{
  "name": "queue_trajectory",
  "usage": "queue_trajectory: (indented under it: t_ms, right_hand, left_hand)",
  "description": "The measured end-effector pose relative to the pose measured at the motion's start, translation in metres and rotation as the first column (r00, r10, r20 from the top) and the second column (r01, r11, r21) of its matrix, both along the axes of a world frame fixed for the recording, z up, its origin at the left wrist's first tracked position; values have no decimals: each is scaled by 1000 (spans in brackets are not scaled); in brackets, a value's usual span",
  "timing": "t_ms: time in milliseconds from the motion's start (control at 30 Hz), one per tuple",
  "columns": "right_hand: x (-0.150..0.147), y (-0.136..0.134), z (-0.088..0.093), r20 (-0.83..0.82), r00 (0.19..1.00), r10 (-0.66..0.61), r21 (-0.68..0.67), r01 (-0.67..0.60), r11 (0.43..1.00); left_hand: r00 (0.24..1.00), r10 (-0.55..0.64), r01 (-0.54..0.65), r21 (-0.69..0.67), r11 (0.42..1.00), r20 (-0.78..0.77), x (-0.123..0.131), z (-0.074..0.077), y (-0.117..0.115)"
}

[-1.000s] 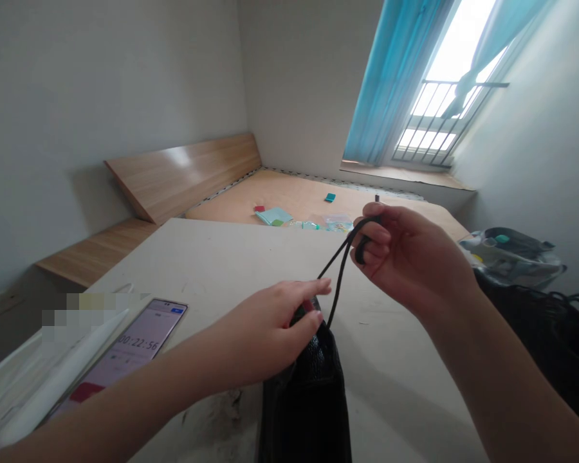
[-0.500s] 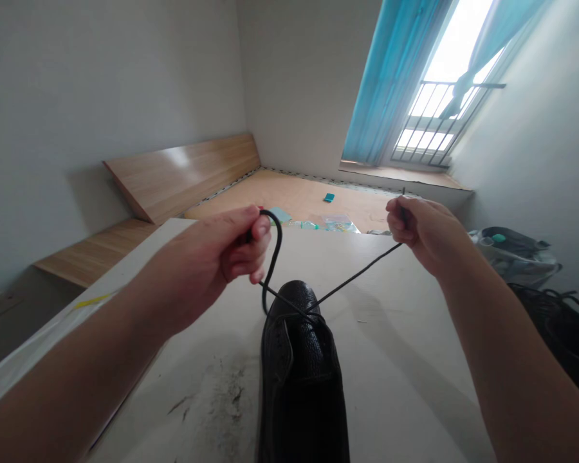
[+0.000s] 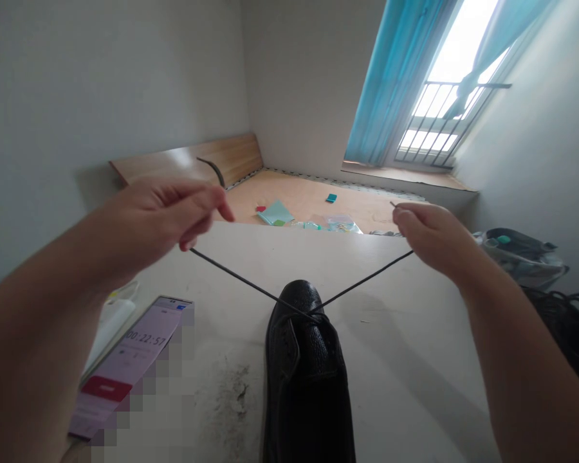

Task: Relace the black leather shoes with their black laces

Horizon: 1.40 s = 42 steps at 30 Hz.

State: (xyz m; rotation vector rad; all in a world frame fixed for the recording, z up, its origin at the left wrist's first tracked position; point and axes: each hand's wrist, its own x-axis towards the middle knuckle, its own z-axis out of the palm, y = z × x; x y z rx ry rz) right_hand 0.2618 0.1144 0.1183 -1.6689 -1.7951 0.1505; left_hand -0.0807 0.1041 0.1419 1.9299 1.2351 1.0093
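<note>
A black leather shoe (image 3: 313,347) stands toe-away on the white tabletop, its tongue showing and its sides spread at the top. The black shoelace (image 3: 236,276) crosses low on the shoe and runs out in two straight, taut lengths. My left hand (image 3: 174,212) is closed around one length, up and to the left of the toe, with a loose end sticking up above the fingers. The other length ends in my right hand (image 3: 424,231), pinched shut up and to the right, where a short tip pokes out past the fingers.
A phone (image 3: 135,360) showing a timer lies on the white tabletop (image 3: 405,360) at left, partly behind my left forearm. Another black shoe (image 3: 560,328) is at the right edge, near a bag (image 3: 525,257). Beyond the table, small packets (image 3: 275,212) lie on a wooden surface.
My left hand has moved left and slightly up, drawing its length of lace out straight; the loop is gone. My right hand has shifted slightly right. The phone has come into view.
</note>
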Motion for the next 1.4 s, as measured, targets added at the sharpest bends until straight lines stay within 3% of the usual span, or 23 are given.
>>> queue_trajectory:
  t_ms: [33,100,200,267,300,367,467,633,967,1400]
  right_hand:
    - [-5,0,-3,36,998,54,-49,-52,997]
    - [-20,-3,-11,73,977,202,-176,-187,967]
    - [-50,-13,-20,45,896,442,-364,-397,842]
    - [-70,-24,-23,5,819,573,-467,-505,726]
    - [-79,-29,-24,-4,779,627,-510,-541,669]
    - [-91,-40,-24,14,727,687,-553,-567,611]
    - [-98,-47,-22,85,708,701,-552,-552,625]
    - [-94,-43,-23,101,683,723,-592,-543,595]
    - [-89,-42,-25,96,668,738,-630,-533,565]
    - [-88,-40,-24,67,673,737,-646,-534,546]
  left_hand:
    - [986,-58,53,-37,998,-156,1,-3,0]
    - [875,-267,191,-220,957,-403,5,-10,-3]
    - [695,-510,267,-476,838,-507,15,-22,-11]
    - [633,-553,242,-540,806,-542,23,-31,-16]
    - [605,-553,230,-539,810,-573,26,-35,-18]
    - [550,-516,218,-484,848,-657,31,-42,-20]
    - [505,-464,229,-406,885,-727,35,-49,-22]
    - [490,-516,266,-443,856,-703,36,-49,-23]
    - [557,-507,278,-428,860,-658,36,-39,-17]
    - [556,-469,266,-388,882,-686,33,-39,-13]
